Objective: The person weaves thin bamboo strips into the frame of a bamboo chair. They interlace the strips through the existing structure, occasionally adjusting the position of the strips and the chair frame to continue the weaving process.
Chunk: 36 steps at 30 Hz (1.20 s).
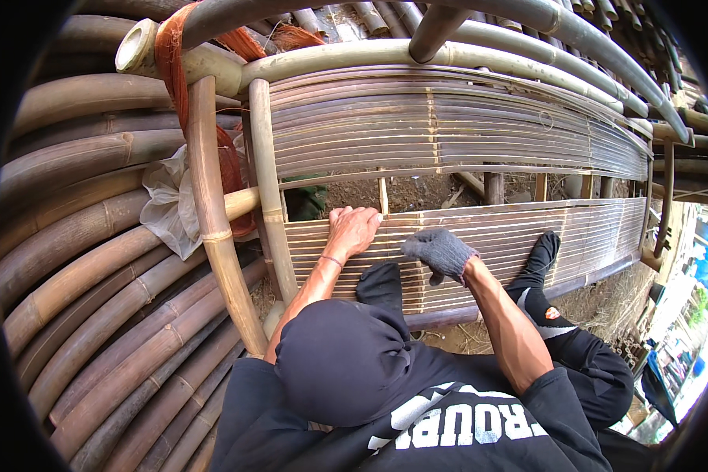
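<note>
One bare hand, the left hand (pixel 352 234), lay at the left end of the near slats (pixel 598 228), its bent fingers by the edge facing the gap; whether it gripped a slat could not be told. Just to its right, the right hand (pixel 439 253), in a grey glove, hung half curled over the same slats, thumb downward; whether it held anything could not be told. Beyond the gap, which showed bare soil (pixel 433 191), ran the far slats (pixel 354 134), and both sets sat inside a bamboo frame (pixel 269 165). Two feet in dark socks, the left foot (pixel 381 285) and the right foot (pixel 540 259), were on the near slats. To the left, thick bamboo poles (pixel 94 303) lay stacked beside a crumpled plastic bag (pixel 169 203).
</note>
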### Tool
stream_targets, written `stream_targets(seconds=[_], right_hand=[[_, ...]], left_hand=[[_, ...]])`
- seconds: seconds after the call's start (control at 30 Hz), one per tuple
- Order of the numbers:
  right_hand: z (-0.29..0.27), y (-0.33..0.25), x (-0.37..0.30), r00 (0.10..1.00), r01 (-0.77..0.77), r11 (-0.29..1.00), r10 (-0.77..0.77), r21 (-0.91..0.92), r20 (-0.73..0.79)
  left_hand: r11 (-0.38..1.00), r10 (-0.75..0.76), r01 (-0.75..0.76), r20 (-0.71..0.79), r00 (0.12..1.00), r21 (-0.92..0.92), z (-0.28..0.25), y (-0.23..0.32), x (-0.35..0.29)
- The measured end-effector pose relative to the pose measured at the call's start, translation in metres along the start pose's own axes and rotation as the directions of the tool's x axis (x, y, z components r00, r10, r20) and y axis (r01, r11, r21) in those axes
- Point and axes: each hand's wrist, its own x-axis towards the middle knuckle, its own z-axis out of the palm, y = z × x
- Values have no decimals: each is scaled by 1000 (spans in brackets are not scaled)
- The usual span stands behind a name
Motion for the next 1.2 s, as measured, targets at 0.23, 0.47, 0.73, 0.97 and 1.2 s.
stream_targets(seconds=[0.23, 0.47, 0.73, 0.97, 1.2], right_hand=[[-11, 3, 12, 879, 434, 841, -317, 323, -355], [-49, -59, 1, 844, 532, 637, -449, 558, -293], [57, 1, 4, 968, 168, 821, -243, -545, -68], [18, 40, -8, 959, 238, 853, -283, -464, -30], [1, 37, -21, 967, 82, 891, -180, -446, -181]], left_hand=[[1000, 5, -5, -10, 1000, -7, 1, 0, -1], [1000, 6, -6, -16, 1000, 10, 2, -5, -2], [1000, 26, -26, -67, 997, -9, 6, -3, -5], [998, 33, -38, -93, 995, -50, 0, -2, -9], [914, 405, -376, -435, 804, 154, 0, 44, -7]])
